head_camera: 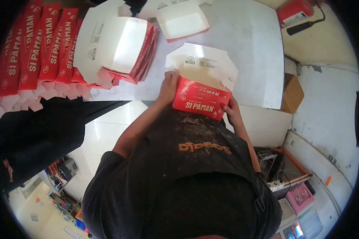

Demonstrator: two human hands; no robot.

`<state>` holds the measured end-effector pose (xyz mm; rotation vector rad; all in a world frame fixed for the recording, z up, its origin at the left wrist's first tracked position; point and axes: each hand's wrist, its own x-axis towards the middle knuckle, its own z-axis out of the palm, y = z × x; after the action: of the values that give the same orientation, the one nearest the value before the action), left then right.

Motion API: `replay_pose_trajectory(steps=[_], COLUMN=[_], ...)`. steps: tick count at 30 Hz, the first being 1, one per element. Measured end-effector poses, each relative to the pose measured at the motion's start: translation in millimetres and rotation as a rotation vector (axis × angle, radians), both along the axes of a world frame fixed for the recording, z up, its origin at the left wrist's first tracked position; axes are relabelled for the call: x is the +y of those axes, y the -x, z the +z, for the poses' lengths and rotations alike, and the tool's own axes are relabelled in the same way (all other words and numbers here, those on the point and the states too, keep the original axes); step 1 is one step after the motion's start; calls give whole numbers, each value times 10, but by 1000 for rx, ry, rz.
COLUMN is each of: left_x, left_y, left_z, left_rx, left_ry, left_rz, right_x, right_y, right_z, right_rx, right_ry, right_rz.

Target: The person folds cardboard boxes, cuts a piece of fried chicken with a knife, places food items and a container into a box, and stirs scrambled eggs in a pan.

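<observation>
A short stack of nested red paperboard food boxes (199, 104) is held between my two hands at the table's near edge, against my dark apron (203, 131). The front walls bear white printing. The top box's white lid (211, 64) is folded back, away from me. My left hand (169, 85) grips the stack's left side, near the lid's hinge corner. At the right front corner, my right hand (232, 110) has its thumb on the red wall; its other fingers are mostly hidden behind the box.
On the white table (248, 53), nested open boxes (128, 47) stand to the left and another open box (182, 25) at the back. Several rows of red boxes (33, 56) are packed at far left. A fire extinguisher (296, 13) and a brown box (293, 94) are beyond the right edge.
</observation>
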<state>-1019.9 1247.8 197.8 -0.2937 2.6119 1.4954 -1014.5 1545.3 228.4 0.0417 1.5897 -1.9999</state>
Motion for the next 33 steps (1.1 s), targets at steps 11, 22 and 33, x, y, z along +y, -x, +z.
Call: replay_pose_trajectory(steps=[11,22,33], left_x=[-119,-137,-57], left_y=[158,14,-256], left_z=[171,-22,163], left_rx=[312,12,167], left_ry=[-466,-377,-714], left_rz=[-219,-244,-209], right_x=[136,124,96], right_y=[318,402,277], right_z=[74,235,244], right_rx=[395,590,544], right_ry=[-156,-364,-393], right_rz=[133,403,438])
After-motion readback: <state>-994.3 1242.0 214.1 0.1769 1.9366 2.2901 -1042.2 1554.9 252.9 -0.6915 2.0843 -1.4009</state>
